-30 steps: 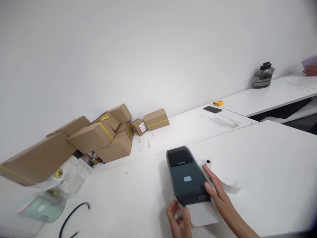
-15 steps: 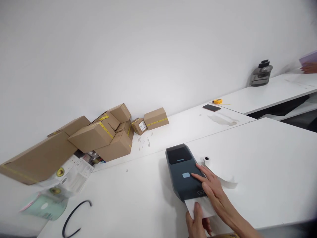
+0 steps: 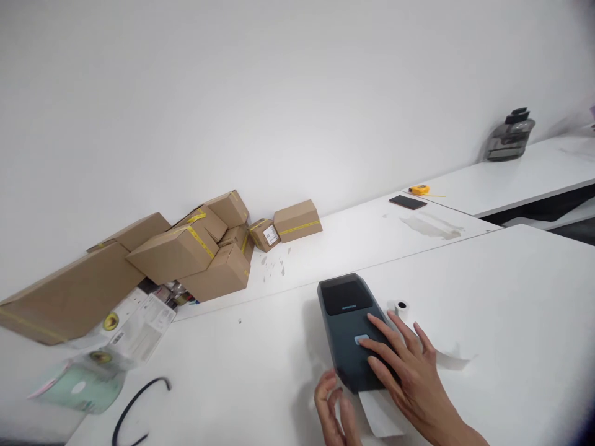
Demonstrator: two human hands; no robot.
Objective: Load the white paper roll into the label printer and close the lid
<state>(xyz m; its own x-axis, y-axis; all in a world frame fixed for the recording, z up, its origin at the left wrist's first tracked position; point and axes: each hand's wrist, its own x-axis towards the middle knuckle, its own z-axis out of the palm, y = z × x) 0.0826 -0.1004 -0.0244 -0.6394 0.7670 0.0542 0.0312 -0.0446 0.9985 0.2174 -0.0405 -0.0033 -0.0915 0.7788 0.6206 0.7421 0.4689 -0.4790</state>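
A dark grey-blue label printer [image 3: 341, 322] rests on the white table, with a glossy dark window at its far end. My right hand [image 3: 411, 371] lies spread over its right side, a finger on the pale blue button [image 3: 361, 339]. White paper [image 3: 380, 412] sticks out of the printer's near end. My left hand [image 3: 335, 409] is by the near left corner, its fingers curled but apart, with nothing seen in them. Past the printer's right side a small white paper roll [image 3: 401, 306] stands, partly behind my right fingers, its loose strip [image 3: 453, 360] curling to the right.
Cardboard boxes [image 3: 171, 251] with yellow tape are piled at the left against the wall. Nearer lie plastic pouches [image 3: 79, 387] and a black curved band [image 3: 132, 406]. A phone [image 3: 408, 202], a yellow tape measure [image 3: 419, 189] and a dark translucent jug [image 3: 510, 136] are farther back.
My left hand has let go of the paper and moved left to the printer's corner. My right hand has spread its fingers, one now pressing onto the button. The view has shifted slightly.
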